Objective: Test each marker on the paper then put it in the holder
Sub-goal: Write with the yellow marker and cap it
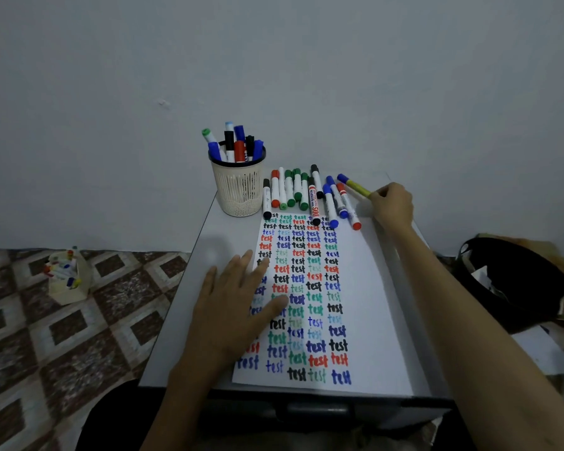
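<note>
My right hand [392, 205] pinches the tail of the yellow marker [355, 186] at the upper right of the paper [372, 304]. Its long axis runs up-left, blue cap pointing toward the mesh holder [240, 190]. My left hand [238, 307] lies flat, fingers spread, on the paper's left edge.

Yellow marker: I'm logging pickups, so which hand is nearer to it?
Right. The right hand pinches one end of the yellow marker; the left hand lies flat on the paper, well away from it.
</note>
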Action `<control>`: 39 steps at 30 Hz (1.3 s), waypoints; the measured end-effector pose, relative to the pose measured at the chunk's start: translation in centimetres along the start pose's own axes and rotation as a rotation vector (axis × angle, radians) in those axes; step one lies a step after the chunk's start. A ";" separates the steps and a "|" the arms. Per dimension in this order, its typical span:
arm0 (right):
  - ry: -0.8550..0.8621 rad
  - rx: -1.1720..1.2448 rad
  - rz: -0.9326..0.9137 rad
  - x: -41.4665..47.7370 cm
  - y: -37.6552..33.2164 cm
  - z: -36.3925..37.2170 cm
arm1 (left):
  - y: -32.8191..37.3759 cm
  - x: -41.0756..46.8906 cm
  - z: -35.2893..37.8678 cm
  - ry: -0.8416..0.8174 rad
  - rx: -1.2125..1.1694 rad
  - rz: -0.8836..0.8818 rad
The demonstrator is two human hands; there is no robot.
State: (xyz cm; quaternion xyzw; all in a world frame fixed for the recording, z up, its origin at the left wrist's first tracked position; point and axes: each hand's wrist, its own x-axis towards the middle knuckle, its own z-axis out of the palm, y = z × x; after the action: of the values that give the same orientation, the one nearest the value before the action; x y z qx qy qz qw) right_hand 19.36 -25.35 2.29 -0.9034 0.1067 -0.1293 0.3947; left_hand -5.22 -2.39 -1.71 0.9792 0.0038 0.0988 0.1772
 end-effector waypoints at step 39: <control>-0.783 0.916 -0.272 -12.0 -1.4 -5.0 | 0.8 0.3 -0.7 0.106 -0.289 0.064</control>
State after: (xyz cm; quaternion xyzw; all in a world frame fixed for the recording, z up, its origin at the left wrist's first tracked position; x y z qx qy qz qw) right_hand 6.56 -24.33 4.78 -0.6280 -0.2287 0.1302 0.7324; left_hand -5.12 -2.87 -0.78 0.9365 -0.0322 0.1555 0.3127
